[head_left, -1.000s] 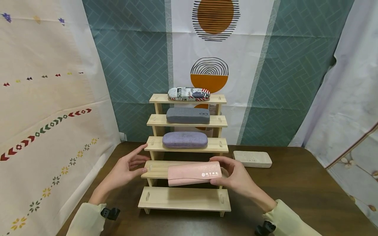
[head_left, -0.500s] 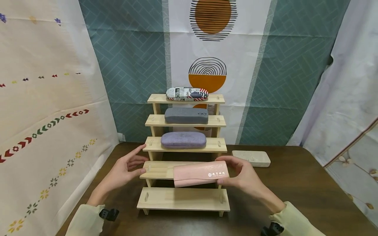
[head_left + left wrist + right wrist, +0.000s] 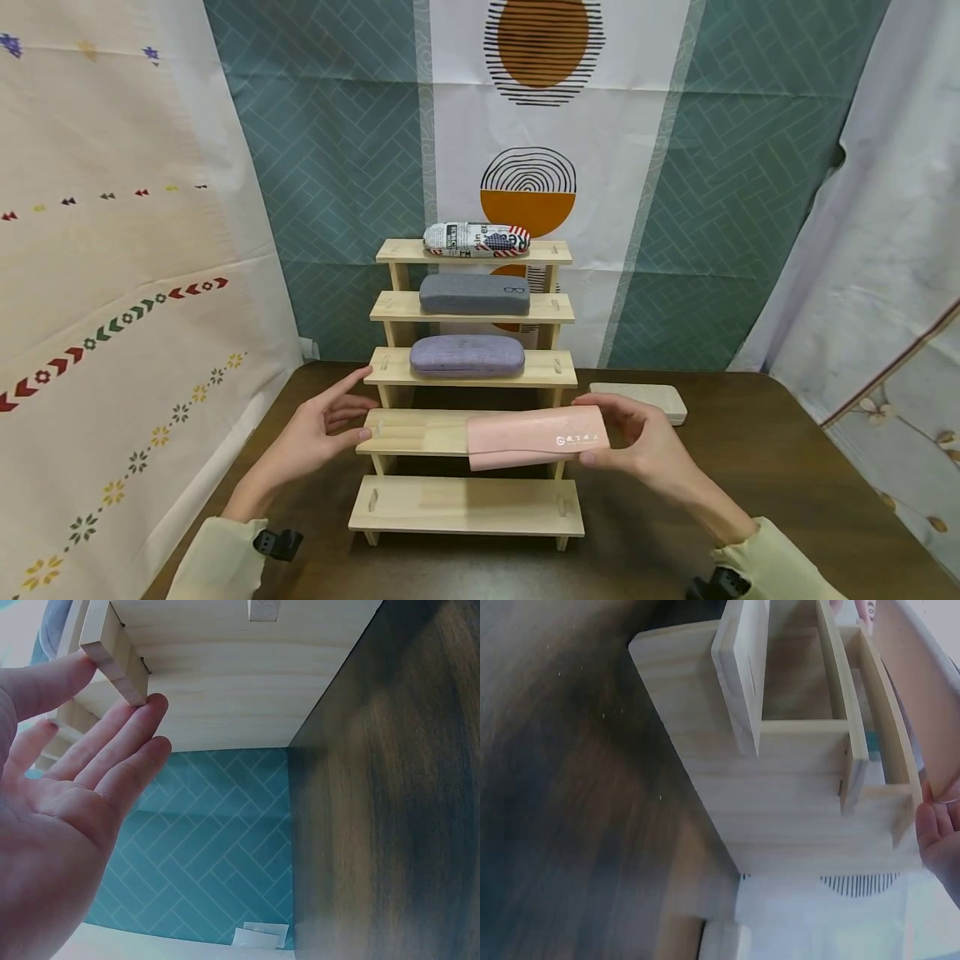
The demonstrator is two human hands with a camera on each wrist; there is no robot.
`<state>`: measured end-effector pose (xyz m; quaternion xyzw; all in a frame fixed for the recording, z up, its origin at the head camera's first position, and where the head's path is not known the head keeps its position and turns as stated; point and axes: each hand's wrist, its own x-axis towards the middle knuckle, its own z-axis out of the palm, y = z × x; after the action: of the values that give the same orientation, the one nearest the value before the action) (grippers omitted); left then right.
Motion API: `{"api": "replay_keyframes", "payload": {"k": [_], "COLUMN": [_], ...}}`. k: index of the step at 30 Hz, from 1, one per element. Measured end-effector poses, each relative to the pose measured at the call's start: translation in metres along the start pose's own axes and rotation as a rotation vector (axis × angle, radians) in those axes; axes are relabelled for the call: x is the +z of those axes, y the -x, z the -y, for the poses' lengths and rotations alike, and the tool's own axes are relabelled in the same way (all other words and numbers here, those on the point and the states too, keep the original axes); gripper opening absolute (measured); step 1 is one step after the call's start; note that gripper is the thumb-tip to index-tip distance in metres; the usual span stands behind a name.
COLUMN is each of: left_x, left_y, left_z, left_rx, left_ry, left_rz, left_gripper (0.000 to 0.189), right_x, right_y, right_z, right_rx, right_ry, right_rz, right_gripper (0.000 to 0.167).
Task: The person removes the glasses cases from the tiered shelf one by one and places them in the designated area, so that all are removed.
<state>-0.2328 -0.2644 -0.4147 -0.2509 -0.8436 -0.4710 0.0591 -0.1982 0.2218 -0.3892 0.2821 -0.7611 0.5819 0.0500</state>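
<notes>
Pinched at its right end, the pale pink, flat rectangular case (image 3: 536, 439) lies over the right part of the second-lowest tier of the pale wooden five-tier rack (image 3: 465, 506); contact is unclear. The right hand (image 3: 654, 442) has its thumb in front. The left hand (image 3: 318, 429), fingers spread, grips nothing, touching the rack's left side, probably steadying it.

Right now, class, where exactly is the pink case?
In the head view, the pink case is right of centre, its right end pinched by the right hand, overlapping the second-lowest shelf and lower than the purple case.
</notes>
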Motion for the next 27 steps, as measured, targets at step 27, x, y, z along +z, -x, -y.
{"api": "replay_keyframes", "payload": {"k": [27], "left_x": [0.001], "left_y": [-0.001], "left_z": [0.0], "left_rx": [0.014], "left_ry": [0.007], "left_rz": [0.0], "left_gripper": [0.089], "right_x": [-0.06], "right_y": [0.035], "right_z": [-0.003], "right_rx": [-0.034], "right_ry": [0.046], "right_rz": [-0.056], "right_gripper": [0.064]}}
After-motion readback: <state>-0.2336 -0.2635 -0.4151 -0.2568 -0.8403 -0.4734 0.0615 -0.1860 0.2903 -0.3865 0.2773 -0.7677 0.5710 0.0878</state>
